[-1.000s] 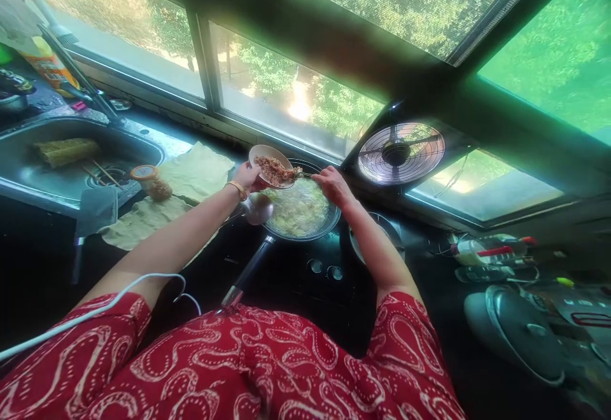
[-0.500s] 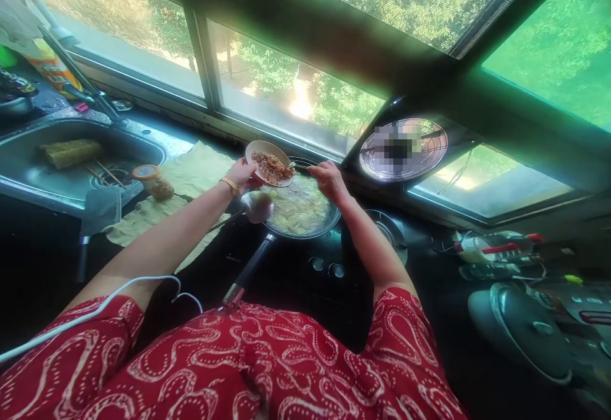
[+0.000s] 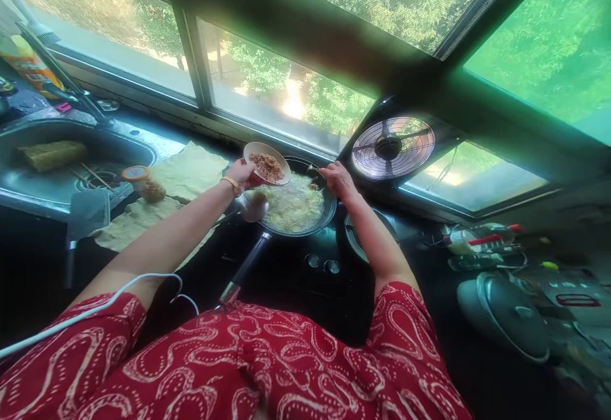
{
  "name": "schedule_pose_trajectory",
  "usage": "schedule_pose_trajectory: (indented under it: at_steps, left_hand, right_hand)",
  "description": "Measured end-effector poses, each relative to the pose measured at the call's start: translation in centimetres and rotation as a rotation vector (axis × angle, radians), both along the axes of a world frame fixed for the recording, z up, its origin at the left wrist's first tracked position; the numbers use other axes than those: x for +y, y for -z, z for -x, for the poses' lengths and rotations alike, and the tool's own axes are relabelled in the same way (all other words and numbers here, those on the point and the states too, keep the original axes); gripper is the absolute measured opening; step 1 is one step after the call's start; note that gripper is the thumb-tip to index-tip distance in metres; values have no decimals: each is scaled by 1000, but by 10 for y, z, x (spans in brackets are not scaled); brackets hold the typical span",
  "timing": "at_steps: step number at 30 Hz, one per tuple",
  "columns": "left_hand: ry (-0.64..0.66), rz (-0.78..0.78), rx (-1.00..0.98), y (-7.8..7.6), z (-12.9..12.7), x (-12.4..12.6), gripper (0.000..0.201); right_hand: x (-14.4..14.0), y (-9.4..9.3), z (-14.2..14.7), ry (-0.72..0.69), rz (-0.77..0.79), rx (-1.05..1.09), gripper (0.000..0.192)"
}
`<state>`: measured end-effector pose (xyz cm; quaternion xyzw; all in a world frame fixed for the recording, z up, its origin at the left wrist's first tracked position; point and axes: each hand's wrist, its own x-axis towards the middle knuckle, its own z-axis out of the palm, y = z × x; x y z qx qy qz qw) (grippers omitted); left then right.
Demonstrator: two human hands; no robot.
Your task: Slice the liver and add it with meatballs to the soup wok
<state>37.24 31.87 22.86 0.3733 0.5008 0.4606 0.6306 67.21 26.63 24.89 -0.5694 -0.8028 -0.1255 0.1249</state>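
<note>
My left hand (image 3: 242, 175) is closed on the rim of a small bowl (image 3: 260, 147), tilted over the pan's far left side. Reddish-brown minced food (image 3: 267, 167) lies in the bowl. Closed around the handle of a spoon (image 3: 314, 170), my right hand (image 3: 338, 181) is above the pan's far right part. A dark clump shows near the spoon's tip, over the food. The frying pan (image 3: 328, 211) contains a pale yellow, bubbly layer of food (image 3: 296, 207). By the pan's left edge rests a metal ladle (image 3: 254, 207).
Left of the stove are a pale cloth (image 3: 191, 168), a lidded jar (image 3: 149, 189) and a flat-bladed turner (image 3: 88, 211). Beyond them is a steel sink (image 3: 143, 153). The pan's handle (image 3: 245, 264) points toward me. A fan (image 3: 394, 146) and a lidded pot (image 3: 510, 315) are on the right.
The spoon has moved from the bowl's right edge to over the pan, and a dark clump now shows there. My left hand keeps the bowl nearly in place. The view has shifted slightly.
</note>
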Motion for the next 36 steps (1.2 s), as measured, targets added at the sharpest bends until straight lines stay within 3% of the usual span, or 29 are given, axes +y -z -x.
schedule_pose_trajectory:
  at_steps: [3, 6, 10, 13, 20, 25, 31, 36]
  left_hand:
    - [32, 16, 29, -3, 4, -3, 38]
    - [86, 59, 47, -7, 10, -11, 35]
    - [136, 99, 61, -12, 16, -25, 32]
    - [166, 142, 41, -15, 20, -36, 32]
    - [186, 139, 34, -11, 29, -48, 36]
    - [190, 101, 65, -13, 31, -50, 33]
    - [179, 115, 134, -14, 31, -46, 30]
    - [178, 124, 178, -10, 34, -38, 32]
  right_hand:
    - [-7, -1, 2, 23, -105, 187, 30]
    - [-19, -7, 21, -89, -215, 359, 35]
    - [-34, -13, 52, -271, -195, 344, 31]
    - [-36, -12, 57, -339, -149, 279, 31]
    - [-25, -5, 37, -190, -159, 381, 34]
    - [-27, 1, 40, -145, -109, 511, 31]
    - [-15, 25, 47, -39, -20, 403, 27]
    - [-6, 25, 38, 48, -97, 440, 27]
